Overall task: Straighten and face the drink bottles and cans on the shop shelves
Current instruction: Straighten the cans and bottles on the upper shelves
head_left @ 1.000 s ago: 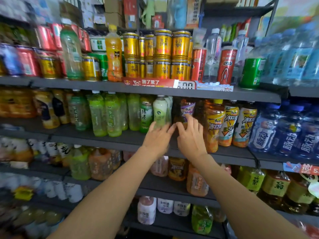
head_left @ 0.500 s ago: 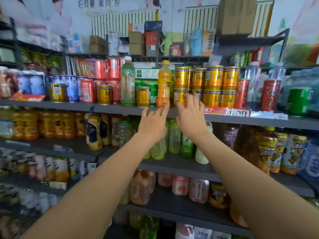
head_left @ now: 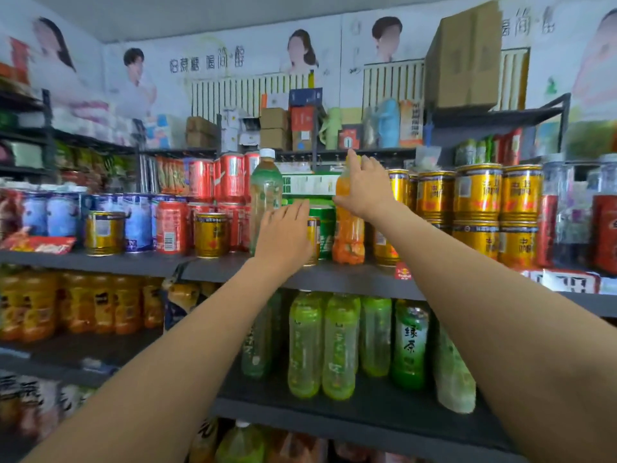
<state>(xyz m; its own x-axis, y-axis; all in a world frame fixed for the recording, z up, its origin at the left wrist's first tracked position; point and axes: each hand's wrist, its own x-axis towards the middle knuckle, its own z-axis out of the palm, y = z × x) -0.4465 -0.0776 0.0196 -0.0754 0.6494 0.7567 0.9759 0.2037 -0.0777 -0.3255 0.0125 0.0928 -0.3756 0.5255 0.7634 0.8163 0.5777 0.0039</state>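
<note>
Head view, both forearms reach up and forward to the can shelf (head_left: 100, 262), near to far:

- Shelf under the arms: row of green tea bottles (head_left: 340, 345) standing upright between the two forearms, orange-brown bottles (head_left: 66, 305) further left
- left hand (head_left: 283, 235): fingers straight and together, palm facing the shelf, in front of a short gold can (head_left: 314, 240) at the shelf's front edge. Can is mostly hidden behind the hand, can't tell if palm touches it. Tall green bottle (head_left: 265, 192) with a white cap stands just left of the fingertips
- right hand (head_left: 365, 192): higher up, laid over the upper part of the orange juice bottle (head_left: 349, 235); fingers spread toward the cap, thumb low on the left side. Whether the fingers actually wrap it I can't tell, bottle top is covered by the hand. Bottle stands upright on the shelf, just right of the gold can, green cans (head_left: 325, 228) behind the two
- Right of that: stacked gold cans (head_left: 477, 208), two high. Left: single gold cans (head_left: 210, 233), red cans (head_left: 170, 225), blue cans (head_left: 63, 215)
- Top shelf at back: cardboard boxes (head_left: 273, 128), posters on the wall
</note>
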